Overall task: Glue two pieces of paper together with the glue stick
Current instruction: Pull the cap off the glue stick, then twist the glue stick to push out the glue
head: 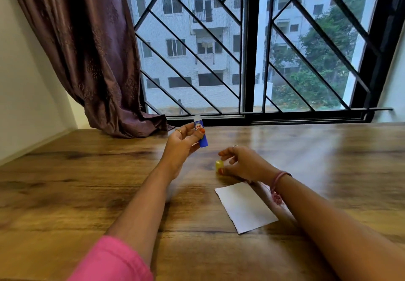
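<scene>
Glue stick [201, 133] first: a blue plastic tube with a white glue tip and a red-and-white label, held up above the wooden table [87, 182] in the left hand [182, 143], thumb across the label and fingers curled behind the tube, which leans slightly with its white end pointing up and away. Its small yellow cap [219, 165] is off and sits low, at or just above the tabletop to the right of the tube and nearer the viewer; the right hand [243, 163] pinches it between the thumb and a fingertip, the other fingers loosely bent above it. Whether the cap touches the wood cannot be told through the blur. A white rectangular sheet of paper [245, 208] lies flat on the table near the viewer, just on the near side of the right hand and partly under the right wrist, its long edges running diagonally; only one sheet can be made out, so whether a second piece lies beneath it cannot be told. The right wrist wears a pink thread bracelet [277, 182], and both hands carry a ring. A pink sleeve [114, 261] covers the left upper arm at the bottom edge. At the far side of the table a window with black diagonal grilles [247, 50] fills the view, with a dark purple curtain [87, 46] hanging at the far left, its hem resting on the tabletop.
</scene>
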The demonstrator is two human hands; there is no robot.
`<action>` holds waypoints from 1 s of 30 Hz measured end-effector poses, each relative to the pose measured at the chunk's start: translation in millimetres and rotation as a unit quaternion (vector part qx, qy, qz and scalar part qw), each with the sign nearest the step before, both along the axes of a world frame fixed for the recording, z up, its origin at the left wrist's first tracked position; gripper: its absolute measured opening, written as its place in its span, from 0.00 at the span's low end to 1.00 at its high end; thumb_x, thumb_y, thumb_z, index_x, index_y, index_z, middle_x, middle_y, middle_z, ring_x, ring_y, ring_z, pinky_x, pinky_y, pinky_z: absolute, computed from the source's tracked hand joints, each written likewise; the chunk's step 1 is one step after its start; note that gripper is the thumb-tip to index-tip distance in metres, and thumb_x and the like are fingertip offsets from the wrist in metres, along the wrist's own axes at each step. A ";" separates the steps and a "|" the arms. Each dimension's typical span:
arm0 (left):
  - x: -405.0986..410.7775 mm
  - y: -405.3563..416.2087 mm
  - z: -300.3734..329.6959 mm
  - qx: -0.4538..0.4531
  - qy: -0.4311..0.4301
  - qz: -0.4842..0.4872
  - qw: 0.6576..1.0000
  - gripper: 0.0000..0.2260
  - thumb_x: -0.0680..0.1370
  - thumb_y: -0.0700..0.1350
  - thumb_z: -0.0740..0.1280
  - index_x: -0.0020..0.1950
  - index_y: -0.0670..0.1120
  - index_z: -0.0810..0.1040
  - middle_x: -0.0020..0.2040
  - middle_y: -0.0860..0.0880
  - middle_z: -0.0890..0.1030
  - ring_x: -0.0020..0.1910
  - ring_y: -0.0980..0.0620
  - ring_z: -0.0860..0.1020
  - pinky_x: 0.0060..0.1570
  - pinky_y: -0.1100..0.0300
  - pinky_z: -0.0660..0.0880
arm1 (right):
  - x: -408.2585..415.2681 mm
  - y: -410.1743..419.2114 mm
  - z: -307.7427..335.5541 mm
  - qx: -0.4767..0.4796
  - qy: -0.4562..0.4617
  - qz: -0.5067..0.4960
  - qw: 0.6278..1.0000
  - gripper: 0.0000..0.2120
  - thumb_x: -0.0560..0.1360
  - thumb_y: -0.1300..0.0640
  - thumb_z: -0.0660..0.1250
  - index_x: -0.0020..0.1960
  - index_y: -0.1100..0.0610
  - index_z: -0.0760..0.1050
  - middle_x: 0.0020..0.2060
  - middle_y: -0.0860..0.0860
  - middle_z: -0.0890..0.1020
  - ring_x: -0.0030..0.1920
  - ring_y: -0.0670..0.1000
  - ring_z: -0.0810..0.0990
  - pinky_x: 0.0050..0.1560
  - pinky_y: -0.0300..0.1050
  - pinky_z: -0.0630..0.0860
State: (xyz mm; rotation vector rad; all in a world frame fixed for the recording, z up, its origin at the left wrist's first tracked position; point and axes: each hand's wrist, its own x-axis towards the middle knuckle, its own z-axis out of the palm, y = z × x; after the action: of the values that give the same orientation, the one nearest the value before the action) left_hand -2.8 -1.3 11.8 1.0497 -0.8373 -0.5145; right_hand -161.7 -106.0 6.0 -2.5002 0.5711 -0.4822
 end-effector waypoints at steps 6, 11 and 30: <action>-14.3 5.1 9.5 -0.036 0.026 -0.068 0.997 0.07 0.73 0.41 0.71 0.50 0.45 0.78 0.43 0.49 0.84 0.46 0.52 0.83 0.45 0.60 0.79 | -9.4 7.4 24.7 0.229 -0.154 0.039 0.960 0.25 0.68 0.58 0.75 0.63 0.60 0.72 0.54 0.57 0.82 0.53 0.52 0.82 0.53 0.40 0.79; -23.4 10.7 16.0 -0.046 0.043 -0.099 0.993 0.14 0.67 0.47 0.73 0.51 0.45 0.78 0.44 0.47 0.85 0.46 0.51 0.83 0.43 0.61 0.79 | -16.4 29.2 38.1 0.292 -0.260 0.049 0.919 0.21 0.67 0.61 0.76 0.57 0.59 0.74 0.44 0.53 0.85 0.42 0.45 0.84 0.39 0.33 0.78; -43.1 1.2 5.4 -0.046 0.042 -0.187 0.980 0.13 0.68 0.40 0.70 0.52 0.41 0.78 0.46 0.46 0.85 0.48 0.50 0.83 0.46 0.63 0.78 | -39.6 48.6 4.2 0.303 -0.335 0.024 0.892 0.09 0.78 0.58 0.63 0.57 0.57 0.75 0.41 0.51 0.83 0.42 0.44 0.82 0.45 0.36 0.79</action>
State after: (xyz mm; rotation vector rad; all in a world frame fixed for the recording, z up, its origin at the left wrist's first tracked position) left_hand -45.9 -0.1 17.3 0.7811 -0.9793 -0.8225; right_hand -201.3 -57.4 10.2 -1.6077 0.3083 -0.9272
